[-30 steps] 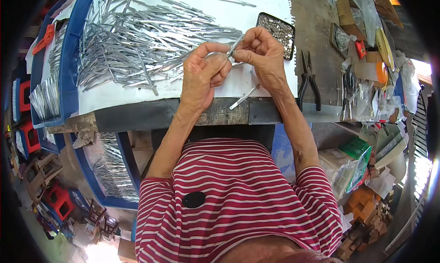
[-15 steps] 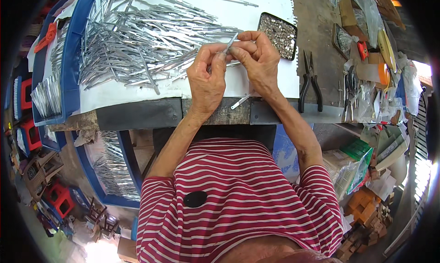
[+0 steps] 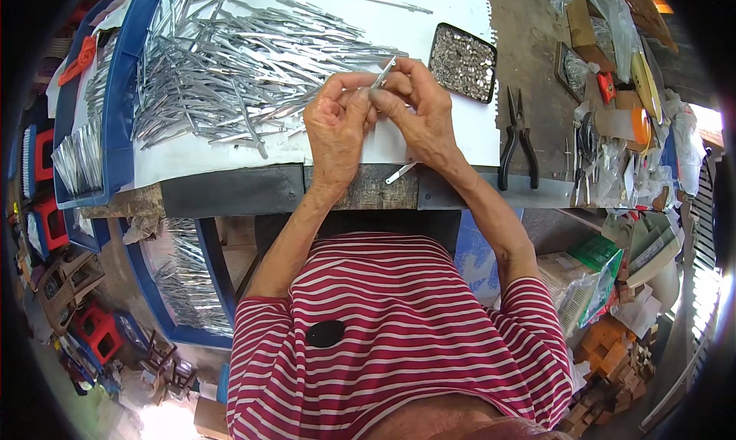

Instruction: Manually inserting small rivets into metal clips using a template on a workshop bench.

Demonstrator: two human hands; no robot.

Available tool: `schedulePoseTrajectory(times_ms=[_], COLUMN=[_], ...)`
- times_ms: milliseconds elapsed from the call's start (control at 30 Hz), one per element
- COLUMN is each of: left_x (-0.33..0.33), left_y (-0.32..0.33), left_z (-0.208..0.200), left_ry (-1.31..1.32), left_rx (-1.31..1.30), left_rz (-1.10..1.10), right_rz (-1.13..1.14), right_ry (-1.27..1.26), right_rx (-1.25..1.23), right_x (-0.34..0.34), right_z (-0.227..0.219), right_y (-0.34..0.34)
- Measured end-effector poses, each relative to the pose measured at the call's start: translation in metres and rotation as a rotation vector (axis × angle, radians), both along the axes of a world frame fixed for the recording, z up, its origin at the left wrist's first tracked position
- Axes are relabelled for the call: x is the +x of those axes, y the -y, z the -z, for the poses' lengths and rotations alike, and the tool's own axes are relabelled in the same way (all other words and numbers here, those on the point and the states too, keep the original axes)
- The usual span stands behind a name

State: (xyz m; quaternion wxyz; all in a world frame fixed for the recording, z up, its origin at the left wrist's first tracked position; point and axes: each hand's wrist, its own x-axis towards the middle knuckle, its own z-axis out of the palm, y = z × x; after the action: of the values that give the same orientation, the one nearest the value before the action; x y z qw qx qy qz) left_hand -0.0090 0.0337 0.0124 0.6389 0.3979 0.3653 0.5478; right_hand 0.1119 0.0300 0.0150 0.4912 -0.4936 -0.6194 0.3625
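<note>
Between my two hands, above the white paper (image 3: 291,150), is a thin silvery metal strip (image 3: 386,70) with its tip pointing up and away. My left hand (image 3: 337,122) is closed, thumb and fingers pinching the strip's lower part. My right hand (image 3: 420,114) meets it there, its thumb and fingers also closed on the strip. Left of my hands spreads a large pile of similar metal strips (image 3: 230,72). A black tray (image 3: 494,76) of small shiny metal pieces lies just beyond my right hand. One loose strip (image 3: 400,172) rests at the table edge below my right wrist.
Black-handled pliers (image 3: 519,145) lie at the right near the table edge. A blue bin (image 3: 119,152) with bundled strips stands at the left. Tools, plastic bags and a cardboard box (image 3: 589,34) crowd the far right. Another blue tray (image 3: 215,279) of strips sits below the table.
Both hands have shifted slightly left and nearer to me, with the strip still between them. The right fingers have drawn in a little around it.
</note>
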Motion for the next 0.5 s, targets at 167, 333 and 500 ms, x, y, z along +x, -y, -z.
schedulePoseTrajectory(times_ms=[167, 333, 500], left_x=[0.0007, -0.0005, 0.0021], left_y=[-0.0009, -0.0004, 0.0000], left_z=[-0.0023, -0.0015, -0.0012], left_ry=[0.047, 0.002, -0.069], left_rx=[-0.011, -0.002, 0.024], left_rz=[-0.002, 0.004, -0.015], right_rz=[-0.032, -0.119, 0.003], right_ry=[-0.335, -0.275, -0.368], right_rx=[-0.282, -0.252, -0.233], right_x=[0.0081, 0.0100, 0.0032], right_z=[-0.0031, 0.0013, -0.0021], right_y=[-0.0045, -0.0071, -0.0038])
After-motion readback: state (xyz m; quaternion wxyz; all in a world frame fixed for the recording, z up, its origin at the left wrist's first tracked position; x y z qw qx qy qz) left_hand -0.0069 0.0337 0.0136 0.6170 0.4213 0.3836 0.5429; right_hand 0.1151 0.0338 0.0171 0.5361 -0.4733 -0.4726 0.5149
